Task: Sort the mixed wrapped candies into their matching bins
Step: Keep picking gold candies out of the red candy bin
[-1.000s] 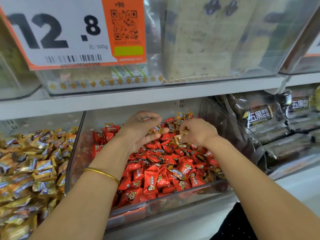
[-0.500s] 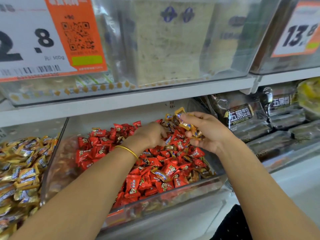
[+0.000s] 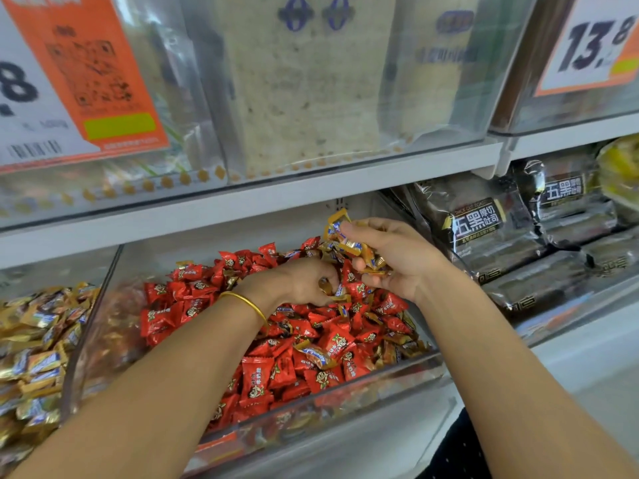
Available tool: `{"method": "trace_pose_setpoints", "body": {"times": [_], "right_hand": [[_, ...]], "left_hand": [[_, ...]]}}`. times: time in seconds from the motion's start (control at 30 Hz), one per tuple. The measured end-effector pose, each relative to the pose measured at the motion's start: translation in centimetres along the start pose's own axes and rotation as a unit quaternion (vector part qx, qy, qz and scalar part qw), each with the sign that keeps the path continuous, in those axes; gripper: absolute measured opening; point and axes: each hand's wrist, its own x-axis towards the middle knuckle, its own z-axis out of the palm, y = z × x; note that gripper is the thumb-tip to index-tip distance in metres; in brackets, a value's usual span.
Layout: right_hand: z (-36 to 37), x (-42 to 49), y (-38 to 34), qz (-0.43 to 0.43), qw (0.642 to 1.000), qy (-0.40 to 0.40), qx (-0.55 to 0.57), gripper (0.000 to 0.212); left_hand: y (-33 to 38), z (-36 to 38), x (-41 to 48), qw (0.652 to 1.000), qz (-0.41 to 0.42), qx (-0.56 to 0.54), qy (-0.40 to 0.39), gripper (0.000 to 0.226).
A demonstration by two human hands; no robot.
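Note:
A clear middle bin (image 3: 349, 385) holds red wrapped candies (image 3: 262, 375) with some gold wrapped candies (image 3: 316, 356) mixed in. My right hand (image 3: 397, 261), above the bin's back right, grips a bunch of gold candies (image 3: 347, 242). My left hand (image 3: 301, 283), with a gold bangle on the wrist, reaches into the pile and pinches a gold candy (image 3: 326, 288). The bin on the left (image 3: 86, 326) is full of gold candies (image 3: 38, 340).
A white shelf edge (image 3: 242, 198) runs just above the bins, with clear boxes and price tags (image 3: 79, 81) over it. Black packaged bread (image 3: 484, 229) lies in the compartment to the right. A pale floor shows at lower right.
The view has swung right. My right hand rose from the pile with a bunch of gold candies. My left hand dropped into the pile and took hold of a gold candy.

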Motion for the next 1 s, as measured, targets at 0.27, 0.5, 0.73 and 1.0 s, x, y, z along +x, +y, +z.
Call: {"method": "trace_pose_setpoints", "body": {"times": [0.27, 0.5, 0.73, 1.0], "right_hand": [[0.1, -0.1, -0.1, -0.005, 1.000, -0.005, 0.012, 0.018], [0.2, -0.2, 0.1, 0.003, 1.000, -0.001, -0.002, 0.022], [0.8, -0.6, 0.2, 0.008, 0.999, 0.017, -0.032, 0.023], [1.4, -0.1, 1.0, 0.058, 0.997, 0.015, -0.057, 0.026]], "left_hand": [[-0.8, -0.6, -1.2, 0.976, -0.023, -0.178, 0.119, 0.020], [-1.3, -2.4, -3.6, 0.919, -0.090, -0.345, 0.171, 0.018], [-1.8, -3.2, -5.3, 0.817, -0.166, -0.528, 0.162, 0.025], [-1.5, -3.0, -7.1, 0.772, -0.182, -0.587, 0.160, 0.024]]}}
